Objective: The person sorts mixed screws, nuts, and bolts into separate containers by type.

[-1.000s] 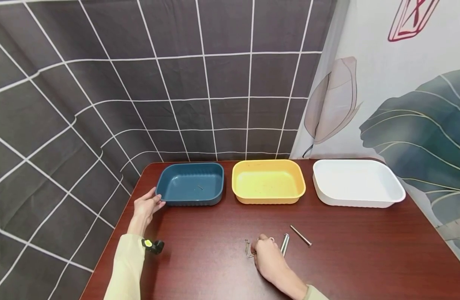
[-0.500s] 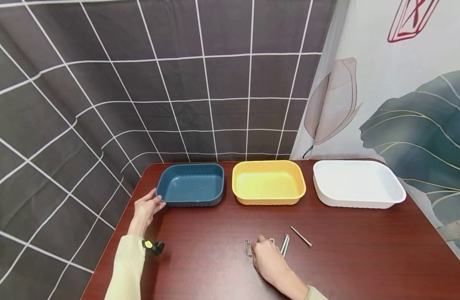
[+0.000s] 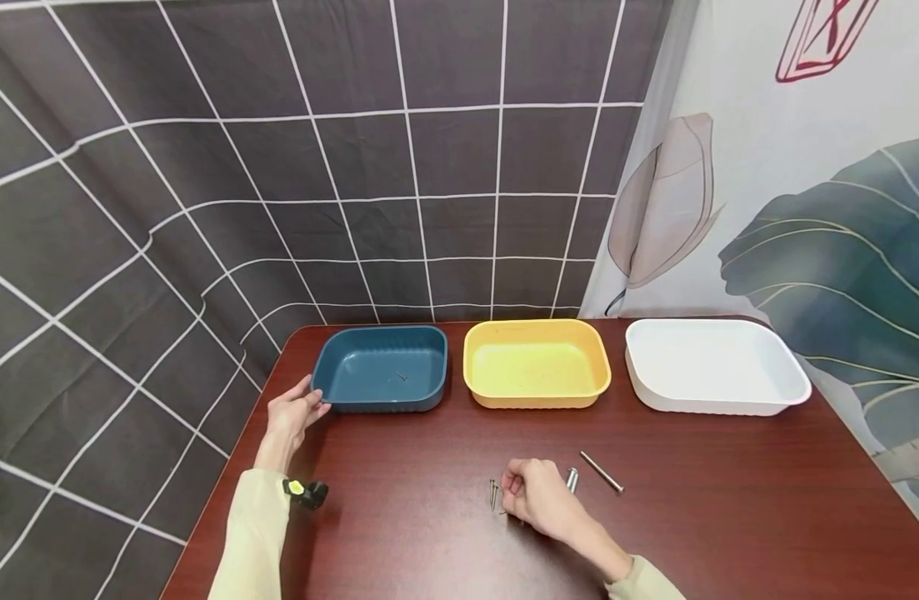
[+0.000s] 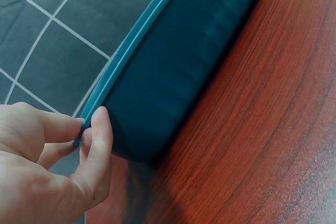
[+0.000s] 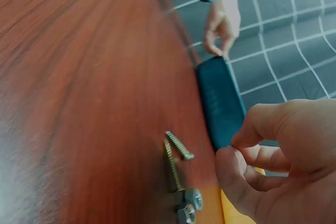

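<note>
At the far left of the table, the left hand (image 3: 294,414) pinches the near-left corner of a dark blue plastic tray (image 4: 163,72) between thumb and fingers. One small screw (image 3: 402,377) lies in that tray. My right hand (image 3: 545,498) is low over the table's middle, thumb and index fingertips meeting; I cannot tell whether something tiny is between them. Just left of it lie a short silver screw (image 5: 179,146) and a longer brass one (image 5: 172,166). Close by sit a nut (image 5: 186,214) and a round metal piece (image 5: 194,199). A thick silver bolt (image 3: 572,480) is partly hidden behind the right hand.
A yellow tray (image 3: 536,401) and a white tray (image 3: 717,407) stand in a row right of the blue one along the back edge. A long thin bolt (image 3: 601,472) lies right of the right hand. Grid-patterned cloth (image 3: 354,150) hangs behind the table (image 3: 399,500).
The right hand turns and shifts slightly right, its fingertips drawing together and covering more of the silver bolt. A pale ring seen beside it earlier is hidden. The left hand stays on the tray.
</note>
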